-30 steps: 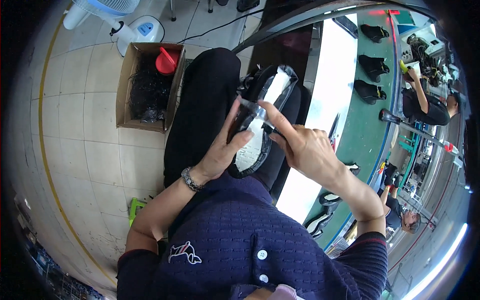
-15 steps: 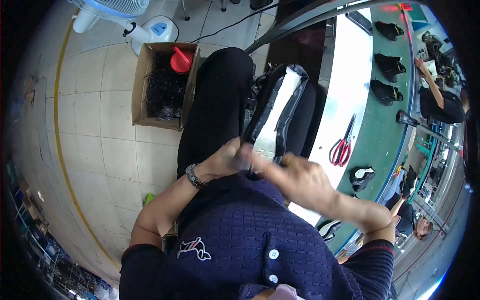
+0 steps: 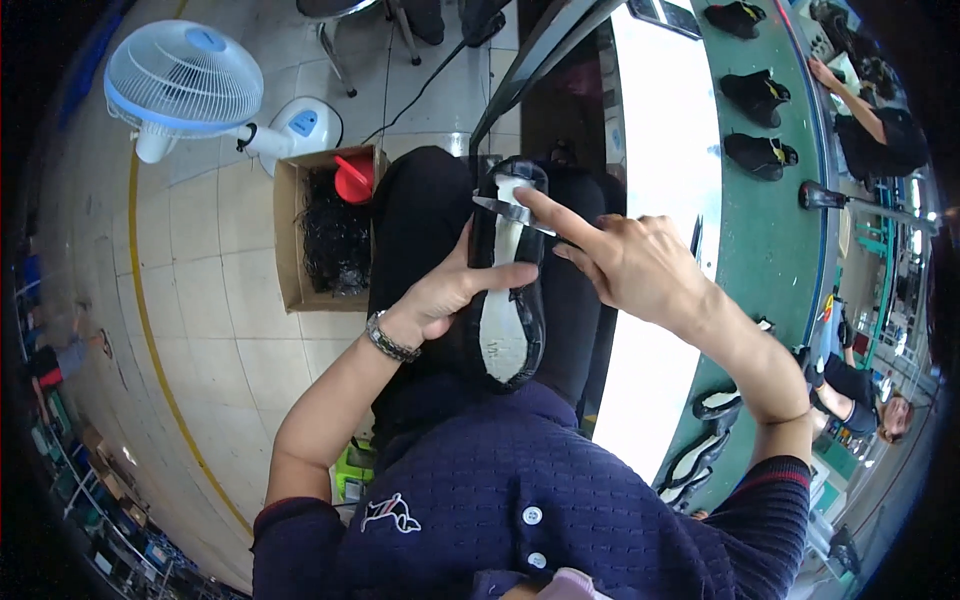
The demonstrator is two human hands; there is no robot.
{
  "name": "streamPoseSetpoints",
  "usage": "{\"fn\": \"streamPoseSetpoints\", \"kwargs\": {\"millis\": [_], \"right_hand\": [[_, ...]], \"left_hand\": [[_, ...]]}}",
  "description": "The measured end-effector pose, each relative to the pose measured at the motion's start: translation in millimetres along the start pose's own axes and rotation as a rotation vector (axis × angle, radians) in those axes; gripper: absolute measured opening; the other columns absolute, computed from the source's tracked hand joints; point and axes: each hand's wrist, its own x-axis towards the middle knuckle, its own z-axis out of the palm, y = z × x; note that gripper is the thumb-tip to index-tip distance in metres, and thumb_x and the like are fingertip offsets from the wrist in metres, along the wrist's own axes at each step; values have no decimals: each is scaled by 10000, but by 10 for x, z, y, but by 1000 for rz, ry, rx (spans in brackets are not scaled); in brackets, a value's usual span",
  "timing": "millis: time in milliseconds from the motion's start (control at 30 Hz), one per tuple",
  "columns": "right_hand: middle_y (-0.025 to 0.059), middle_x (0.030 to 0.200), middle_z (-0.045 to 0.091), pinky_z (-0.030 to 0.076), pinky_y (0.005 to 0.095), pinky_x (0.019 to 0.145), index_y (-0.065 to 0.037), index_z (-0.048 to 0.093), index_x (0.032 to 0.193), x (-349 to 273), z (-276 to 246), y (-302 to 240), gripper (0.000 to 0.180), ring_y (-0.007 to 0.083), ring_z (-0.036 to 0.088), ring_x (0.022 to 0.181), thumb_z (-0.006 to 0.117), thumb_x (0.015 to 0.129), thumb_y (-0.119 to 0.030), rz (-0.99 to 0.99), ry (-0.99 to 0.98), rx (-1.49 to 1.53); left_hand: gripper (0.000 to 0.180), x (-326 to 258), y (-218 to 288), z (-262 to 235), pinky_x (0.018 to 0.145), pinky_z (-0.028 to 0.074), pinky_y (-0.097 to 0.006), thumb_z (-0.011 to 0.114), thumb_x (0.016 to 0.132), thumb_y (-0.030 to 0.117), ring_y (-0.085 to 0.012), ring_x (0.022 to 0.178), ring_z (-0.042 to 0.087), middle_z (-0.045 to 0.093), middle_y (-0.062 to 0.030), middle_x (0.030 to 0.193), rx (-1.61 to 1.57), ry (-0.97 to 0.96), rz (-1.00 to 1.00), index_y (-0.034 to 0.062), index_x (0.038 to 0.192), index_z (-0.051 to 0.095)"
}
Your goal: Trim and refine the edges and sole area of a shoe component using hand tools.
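A black shoe upper (image 3: 508, 330) lies bottom-up on my lap, its long white underside facing me and its edges wrapped in shiny black material. My left hand (image 3: 455, 290) grips it from the left, the thumb laid across the middle of the white bottom. At the far end of the shoe, a short metal blade (image 3: 507, 209) lies crosswise over the underside. My right hand (image 3: 630, 255) holds that blade, its index finger stretched along to the white surface. The blade's grip is hidden by the fingers.
A white bench (image 3: 665, 130) runs along my right, with dark scissor tips (image 3: 697, 235) showing beside my forearm. Beyond it, a green conveyor (image 3: 770, 235) carries several black shoes. On the left stand a cardboard box (image 3: 290, 230) of black scraps and a fan (image 3: 185, 75). Co-workers sit at far right.
The shoe has come closer to my body. My left hand now has its thumb across the underside. My right hand has moved to the far end, where the blade shows clearly. The whole view has shifted.
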Motion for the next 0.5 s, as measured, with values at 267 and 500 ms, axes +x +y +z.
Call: {"fn": "streamPoseSetpoints", "kwargs": {"millis": [267, 500], "right_hand": [[168, 829, 660, 514, 374, 554, -279, 384, 1462, -788, 984, 670, 606, 266, 651, 618, 636, 916, -349, 447, 609, 228], [174, 1094, 560, 466, 435, 819, -311, 540, 1361, -1129, 1806, 1073, 605, 323, 552, 987, 743, 791, -303, 732, 515, 127]], "left_hand": [[1134, -196, 8, 241, 1145, 252, -380, 843, 727, 178, -240, 1384, 291, 304, -144, 1485, 553, -65, 401, 58, 1531, 53], [1293, -52, -181, 391, 1129, 296, -399, 862, 642, 59, -261, 1354, 382, 339, -170, 1474, 689, -152, 627, 146, 1525, -79]]}}
